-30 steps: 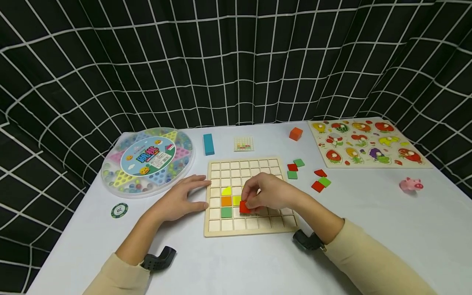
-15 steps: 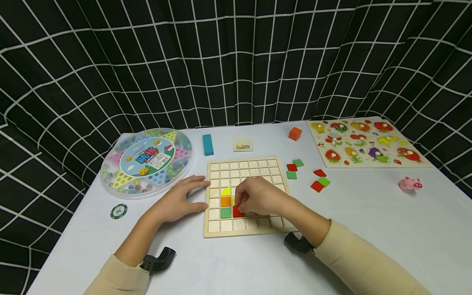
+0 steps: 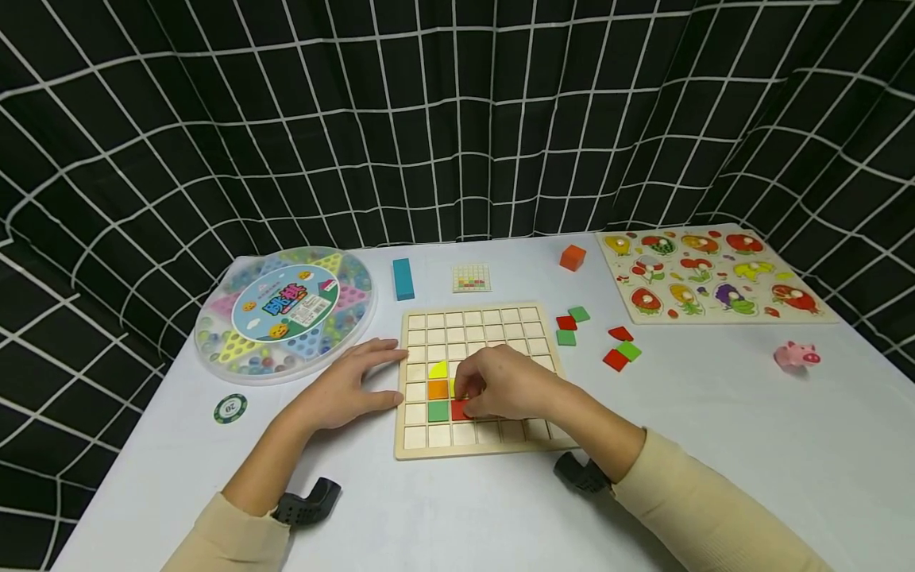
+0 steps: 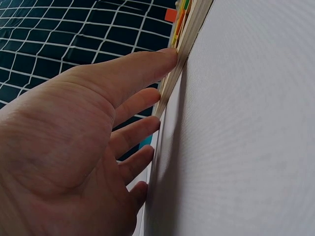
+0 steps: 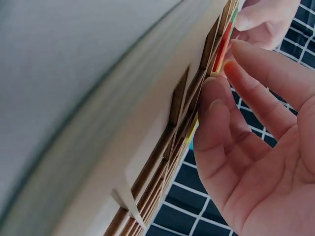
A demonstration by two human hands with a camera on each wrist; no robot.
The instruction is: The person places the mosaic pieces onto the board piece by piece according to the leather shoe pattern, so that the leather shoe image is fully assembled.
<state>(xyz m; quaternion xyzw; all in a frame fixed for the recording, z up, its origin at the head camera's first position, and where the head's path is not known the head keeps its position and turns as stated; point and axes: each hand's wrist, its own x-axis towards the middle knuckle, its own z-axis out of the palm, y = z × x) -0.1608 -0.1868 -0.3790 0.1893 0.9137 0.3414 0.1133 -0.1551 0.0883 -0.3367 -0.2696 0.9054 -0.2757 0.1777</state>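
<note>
A wooden grid board (image 3: 493, 445) lies on the table between the two hands. My left hand (image 3: 350, 385) has its thumb and fingers spread, with the tips touching the board's left edge. In the left wrist view, those fingertips (image 4: 152, 123) meet the board's side. My right hand (image 3: 511, 385) is over the board, its thumb touching a red square tile (image 3: 458, 410) that lies flat in a cell. In the right wrist view, the thumb and index finger stand apart beside the red tile (image 5: 222, 49). Nearby cells hold a green square (image 3: 438, 411), an orange square (image 3: 438, 390), a yellow quarter-round tile (image 3: 438, 370) and a partly hidden yellow tile (image 3: 453, 388).
Loose red and green tiles (image 3: 566, 338) lie right of the board. Behind it are a small pattern card (image 3: 471, 278), a blue block (image 3: 403, 280) and an orange cube (image 3: 573, 257). A marble game (image 3: 286, 314), a chip (image 3: 230, 408), a fruit puzzle (image 3: 715, 278) and a pink pig (image 3: 797, 355) surround them.
The right hand has moved left with the red tile and set it in the cell beside the green square. Its fingers have since parted from the tile's edge. The left hand stays put.
</note>
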